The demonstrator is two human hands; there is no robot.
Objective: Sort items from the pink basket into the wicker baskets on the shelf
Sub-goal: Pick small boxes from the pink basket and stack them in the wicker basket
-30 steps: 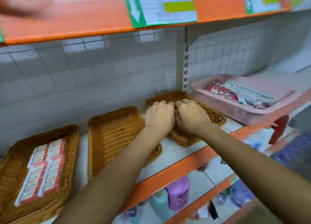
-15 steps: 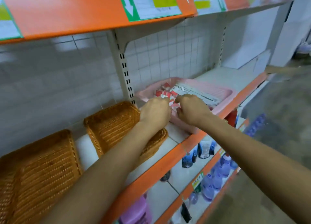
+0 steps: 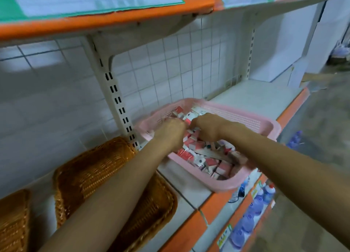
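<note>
The pink basket (image 3: 251, 119) stands on the shelf at centre right, filled with several small red-and-white boxes (image 3: 210, 161). Both of my hands are down inside it, side by side among the boxes. My left hand (image 3: 171, 131) has its fingers curled into the pile at the basket's left end. My right hand (image 3: 208, 127) is curled over boxes just to the right of it. What each hand's fingers hold is hidden by the backs of the hands. A wicker basket (image 3: 91, 168) lies to the left, under my left forearm, and another wicker basket (image 3: 13, 221) shows at the far left edge.
An orange-edged upper shelf (image 3: 113, 18) with paper labels hangs above. A slotted white upright (image 3: 117, 104) stands against the tiled back wall between the baskets. Purple and blue bottles (image 3: 253, 210) fill the lower shelves. Bare white shelf (image 3: 265, 98) stretches right of the pink basket.
My hands left the wicker basket, travelled right to the pink basket and have sunk in among the boxes. The view has swung right and closer.
</note>
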